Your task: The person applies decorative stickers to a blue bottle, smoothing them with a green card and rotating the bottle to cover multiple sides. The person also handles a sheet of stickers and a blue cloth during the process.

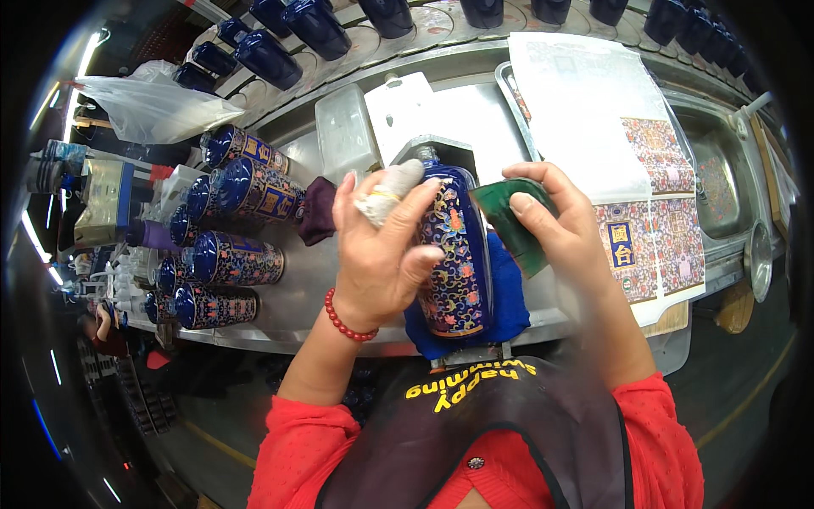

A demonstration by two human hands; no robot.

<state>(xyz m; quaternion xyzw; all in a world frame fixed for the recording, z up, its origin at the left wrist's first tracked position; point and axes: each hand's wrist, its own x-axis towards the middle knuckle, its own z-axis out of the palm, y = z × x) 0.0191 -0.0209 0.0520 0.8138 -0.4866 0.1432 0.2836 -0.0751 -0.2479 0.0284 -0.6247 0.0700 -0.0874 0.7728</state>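
A dark blue bottle (455, 263) with a colourful floral wrap lies in front of me, its neck pointing away, on a blue cloth (513, 293). My left hand (381, 237) is over the bottle's left side, fingers spread, thumb and fingertips at its edge; whether they touch it I cannot tell. One finger is wrapped in a whitish cloth cover (390, 193), and a red bead bracelet circles the wrist. In my right hand (555, 225) a flat green scraper (515, 222) is pinched between thumb and fingers, just right of the bottle.
Several decorated blue bottles (237, 259) stand at the left beside a dark purple cloth (317, 210). Printed floral sheets (653, 246) lie at the right, near a metal sink (721, 187). Plain blue bottles (315, 27) line the conveyor (365, 47) at the back.
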